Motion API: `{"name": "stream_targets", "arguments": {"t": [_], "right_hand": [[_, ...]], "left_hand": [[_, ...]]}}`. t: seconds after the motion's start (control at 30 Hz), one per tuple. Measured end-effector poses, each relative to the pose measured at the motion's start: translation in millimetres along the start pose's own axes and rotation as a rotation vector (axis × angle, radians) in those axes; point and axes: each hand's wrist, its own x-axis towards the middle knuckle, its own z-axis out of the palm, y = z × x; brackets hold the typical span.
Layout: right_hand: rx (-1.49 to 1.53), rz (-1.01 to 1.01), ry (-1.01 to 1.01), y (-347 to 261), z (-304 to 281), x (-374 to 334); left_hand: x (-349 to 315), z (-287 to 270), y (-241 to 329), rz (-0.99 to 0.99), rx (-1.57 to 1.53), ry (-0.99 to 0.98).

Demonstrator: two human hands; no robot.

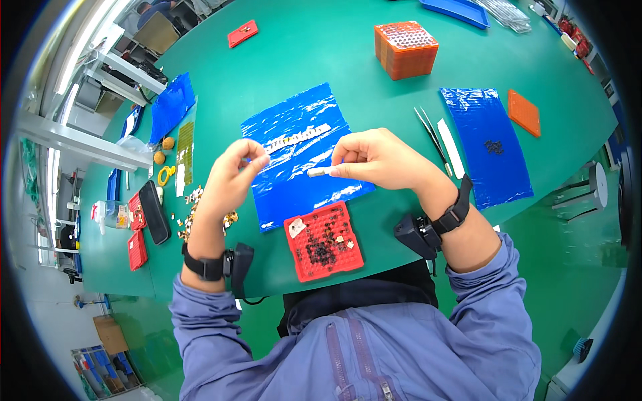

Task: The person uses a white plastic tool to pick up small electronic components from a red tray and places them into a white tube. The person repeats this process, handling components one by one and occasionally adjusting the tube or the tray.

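My right hand (378, 157) pinches a small pale, stubby piece (317, 172) between thumb and fingertips, above a blue plastic sheet (294, 198). To its left, my left hand (231, 175) hovers over the sheet's left edge with thumb and forefinger closed together. Whatever they hold, if anything, is too small to make out. Between and beyond the hands, a row of small whitish parts (299, 136) lies on the sheet. Nearer to me is a red tray (326, 267) with many dark little parts and a few pale pieces in it.
Loose gold and white parts (194, 208) lie beside my left forearm, near a black case (154, 212). Tweezers (433, 139) and a white strip (451, 148) lie at the right, by another blue sheet (505, 175) with black bits. Orange stacked trays (405, 59) stand farther back.
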Motion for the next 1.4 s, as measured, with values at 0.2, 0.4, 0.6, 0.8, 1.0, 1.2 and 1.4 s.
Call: {"name": "stream_targets", "arguments": {"t": [0.2,0.4,0.6,0.8,1.0,1.2,1.4], "right_hand": [[-0.069,-0.012,0.012,-0.9,0.4,1.0],[-0.14,-0.079,0.052,-2.5,1.5,-0.2],[-0.21,-0.129,0.053,-1.9,1.0,-0.7],[-0.212,-0.104,0.042,-1.0,0.3,-0.1],[-0.187,0.011,0.021,-5.7,0.3,0.6],[-0.192,0.02,0.019,-7.7,0.3,-0.3],[-0.175,0.025,0.01,-10.5,2.8,-0.4]], "left_hand": [[29.1,1.7,-33.4,0.161,0.493,0.034],[29.9,6.2,-40.5,0.154,0.558,0.015],[29.7,5.4,-45.0,0.111,0.552,-0.01],[31.9,1.8,-44.5,0.109,0.552,-0.021],[29.1,-2.5,-44.2,0.145,0.511,0.074],[-0.1,-38.9,-35.9,0.146,0.449,0.083],[-62.1,-47.2,-47.4,-0.079,0.622,-0.116]]}}
